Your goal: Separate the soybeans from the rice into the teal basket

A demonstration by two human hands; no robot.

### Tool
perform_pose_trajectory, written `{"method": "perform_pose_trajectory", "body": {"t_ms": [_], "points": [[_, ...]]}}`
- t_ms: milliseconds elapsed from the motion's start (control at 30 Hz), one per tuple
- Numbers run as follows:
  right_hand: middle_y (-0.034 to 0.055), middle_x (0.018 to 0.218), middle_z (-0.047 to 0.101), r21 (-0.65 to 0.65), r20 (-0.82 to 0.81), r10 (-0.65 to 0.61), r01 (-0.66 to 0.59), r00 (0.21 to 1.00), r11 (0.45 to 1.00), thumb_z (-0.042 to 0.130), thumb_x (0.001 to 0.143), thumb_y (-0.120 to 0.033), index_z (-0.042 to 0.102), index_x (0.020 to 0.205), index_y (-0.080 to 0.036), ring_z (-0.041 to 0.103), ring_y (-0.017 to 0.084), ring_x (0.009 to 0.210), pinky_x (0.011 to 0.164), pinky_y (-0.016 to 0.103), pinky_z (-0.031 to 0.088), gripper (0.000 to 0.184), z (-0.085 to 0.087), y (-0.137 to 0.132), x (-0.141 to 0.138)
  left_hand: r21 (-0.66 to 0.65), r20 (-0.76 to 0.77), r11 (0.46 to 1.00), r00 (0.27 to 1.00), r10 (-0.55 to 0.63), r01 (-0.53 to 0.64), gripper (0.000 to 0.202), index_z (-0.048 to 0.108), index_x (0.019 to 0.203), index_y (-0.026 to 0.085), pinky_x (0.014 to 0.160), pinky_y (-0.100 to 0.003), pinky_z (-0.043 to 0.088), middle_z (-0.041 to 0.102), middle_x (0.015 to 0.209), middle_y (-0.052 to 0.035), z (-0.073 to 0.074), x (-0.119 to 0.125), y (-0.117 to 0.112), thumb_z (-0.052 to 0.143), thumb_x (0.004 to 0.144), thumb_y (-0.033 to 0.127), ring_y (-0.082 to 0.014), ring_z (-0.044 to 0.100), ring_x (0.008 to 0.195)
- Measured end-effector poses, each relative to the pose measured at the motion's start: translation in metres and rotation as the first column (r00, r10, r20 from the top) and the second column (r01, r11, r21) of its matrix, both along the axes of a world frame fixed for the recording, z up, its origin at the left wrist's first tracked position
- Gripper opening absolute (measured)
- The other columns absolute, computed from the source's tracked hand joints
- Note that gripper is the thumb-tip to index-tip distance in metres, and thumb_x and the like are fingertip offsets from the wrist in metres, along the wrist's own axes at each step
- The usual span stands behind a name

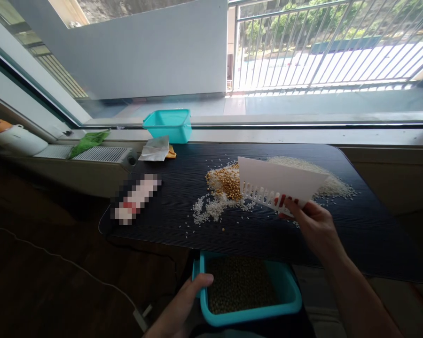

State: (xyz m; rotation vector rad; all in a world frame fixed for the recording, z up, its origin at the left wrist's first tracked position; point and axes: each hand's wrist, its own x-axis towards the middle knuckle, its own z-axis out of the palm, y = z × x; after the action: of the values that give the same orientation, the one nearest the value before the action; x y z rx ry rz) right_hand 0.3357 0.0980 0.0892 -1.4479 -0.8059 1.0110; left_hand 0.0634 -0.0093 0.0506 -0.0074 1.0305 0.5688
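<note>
My right hand (312, 223) is closed on the lower edge of a white slotted scraper (278, 180), which stands tilted on the black table (183, 178) just right of a heap of yellow beans (226, 182). White rice (211, 209) lies scattered in front of the beans, and a larger rice pile (333, 185) spreads behind the scraper. My left hand (186, 300) grips the left rim of a teal tub (289, 307) held below the table's near edge. The tub holds many beans.
A second teal tub (169, 124) stands at the table's far edge by the window, with a crumpled white bag (156, 149) beside it. A blurred white and red pack (137, 198) lies at the table's left. A green cloth (90, 140) rests on the radiator.
</note>
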Motion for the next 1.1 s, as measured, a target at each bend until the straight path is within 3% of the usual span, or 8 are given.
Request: {"method": "perform_pose_trajectory", "body": {"t_ms": [267, 467, 667, 900, 1100], "points": [[0.0022, 0.08, 0.073, -0.03, -0.003, 0.136, -0.136, 0.991, 0.99, 0.078, 0.06, -0.041, 0.074, 0.078, -0.019, 0.065, 0.021, 0.073, 0.055, 0.029, 0.058, 0.029, 0.0, -0.007, 0.006, -0.002, -0.036, 1.0, 0.999, 0.022, -0.022, 0.056, 0.05, 0.123, 0.011, 0.09, -0.041, 0.045, 0.065, 0.114, -0.0151, -0.007, -0.013, 0.0, 0.065, 0.075, 0.035, -0.0314, 0.06, 0.107], [0.0021, 0.081, 0.073, -0.029, 0.003, 0.082, -0.082, 0.997, 0.996, 0.078, 0.061, -0.041, 0.074, 0.079, -0.02, 0.066, 0.02, 0.073, 0.055, 0.029, 0.059, 0.027, 0.002, -0.015, 0.008, 0.016, -0.097, 1.0, 0.995, 0.003, -0.002, 0.056, 0.048, 0.124, 0.01, 0.086, -0.039, 0.048, 0.064, 0.115, -0.015, -0.002, -0.014, 0.005, 0.064, 0.076, 0.034, -0.0302, 0.061, 0.104], [0.0036, 0.081, 0.073, -0.027, 0.019, 0.129, -0.128, 0.991, 0.991, 0.078, 0.061, -0.043, 0.074, 0.08, -0.019, 0.066, 0.022, 0.075, 0.056, 0.031, 0.059, 0.031, -0.002, -0.011, 0.002, 0.041, -0.074, 0.999, 0.997, 0.016, -0.013, 0.055, 0.048, 0.125, 0.012, 0.089, -0.039, 0.047, 0.065, 0.115, -0.0137, -0.003, -0.013, 0.003, 0.063, 0.077, 0.034, -0.0283, 0.06, 0.107], [0.0036, 0.079, 0.073, -0.069, 0.037, 0.182, -0.179, 0.983, 0.981, 0.077, 0.06, -0.045, 0.074, 0.075, -0.019, 0.066, 0.021, 0.072, 0.054, 0.03, 0.059, 0.03, 0.009, -0.019, -0.003, 0.044, -0.067, 0.999, 0.998, 0.021, -0.018, 0.057, 0.049, 0.124, 0.009, 0.089, -0.04, 0.047, 0.067, 0.109, -0.0144, 0.0, -0.011, 0.004, 0.064, 0.075, 0.032, -0.0297, 0.059, 0.108], [0.0022, 0.079, 0.074, -0.099, 0.084, 0.097, -0.088, 0.992, 0.991, 0.076, 0.062, -0.045, 0.075, 0.074, -0.023, 0.067, 0.022, 0.072, 0.055, 0.03, 0.06, 0.025, 0.014, -0.039, 0.008, 0.03, -0.032, 0.999, 0.999, 0.022, -0.021, 0.058, 0.051, 0.124, 0.01, 0.092, -0.039, 0.046, 0.068, 0.109, -0.0131, -0.003, -0.012, 0.005, 0.067, 0.073, 0.032, -0.0288, 0.058, 0.11]]}}
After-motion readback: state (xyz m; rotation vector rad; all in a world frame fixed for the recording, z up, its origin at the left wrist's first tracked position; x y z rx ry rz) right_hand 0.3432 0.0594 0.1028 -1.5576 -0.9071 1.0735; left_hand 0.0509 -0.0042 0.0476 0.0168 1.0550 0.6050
